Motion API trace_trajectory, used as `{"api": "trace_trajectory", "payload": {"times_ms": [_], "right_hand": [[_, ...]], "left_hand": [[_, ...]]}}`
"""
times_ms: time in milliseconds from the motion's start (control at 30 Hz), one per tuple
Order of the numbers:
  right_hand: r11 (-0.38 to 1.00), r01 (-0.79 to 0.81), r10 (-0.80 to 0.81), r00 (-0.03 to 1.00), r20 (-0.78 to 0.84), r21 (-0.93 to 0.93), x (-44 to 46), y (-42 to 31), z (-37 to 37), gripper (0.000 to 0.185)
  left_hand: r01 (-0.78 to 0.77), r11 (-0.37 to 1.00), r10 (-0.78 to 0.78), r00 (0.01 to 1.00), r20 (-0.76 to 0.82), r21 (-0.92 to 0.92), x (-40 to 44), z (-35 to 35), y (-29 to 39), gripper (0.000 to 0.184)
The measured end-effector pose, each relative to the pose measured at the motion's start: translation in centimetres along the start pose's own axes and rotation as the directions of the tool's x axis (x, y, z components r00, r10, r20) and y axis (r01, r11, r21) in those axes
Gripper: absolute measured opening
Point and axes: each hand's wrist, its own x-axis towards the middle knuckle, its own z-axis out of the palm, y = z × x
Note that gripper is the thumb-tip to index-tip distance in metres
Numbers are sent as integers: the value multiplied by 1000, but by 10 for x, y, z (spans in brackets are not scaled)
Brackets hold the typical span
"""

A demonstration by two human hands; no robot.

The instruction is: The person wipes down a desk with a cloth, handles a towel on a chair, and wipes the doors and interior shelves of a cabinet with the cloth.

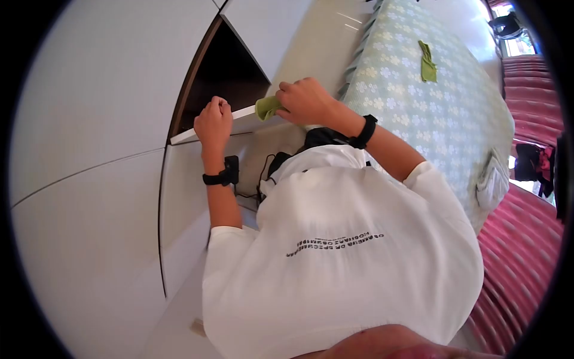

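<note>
One green cloth (266, 109) protrudes leftward from the right hand's grip (304, 100).

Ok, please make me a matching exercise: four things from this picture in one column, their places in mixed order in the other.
1. rolled green cloth
2. spread-out green cloth
3. crumpled white cloth
4. dark open compartment

A. at the edge of the flowered pale green cover
B. between white panels
C. in the right hand
D. on the same cover, away from its edge

Right pairs: 1-C, 2-D, 3-A, 4-B
</note>
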Motion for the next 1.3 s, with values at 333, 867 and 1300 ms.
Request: {"api": "trace_trajectory", "payload": {"times_ms": [333,867,1300], "right_hand": [[855,-327,411,901,-143,402,-64,-26,5,43],[977,-67,127,944,-304,201,37,-123,63,23],[807,-488,514,858,10,333,-54,-69,7,34]], "left_hand": [[114,967,-52,965,259,-230,1,-13,-12,40],[129,986,-93,948,303,-101,9,-18,-11,42],[98,992,-70,952,299,-78,4,-15,-8,41]]}}
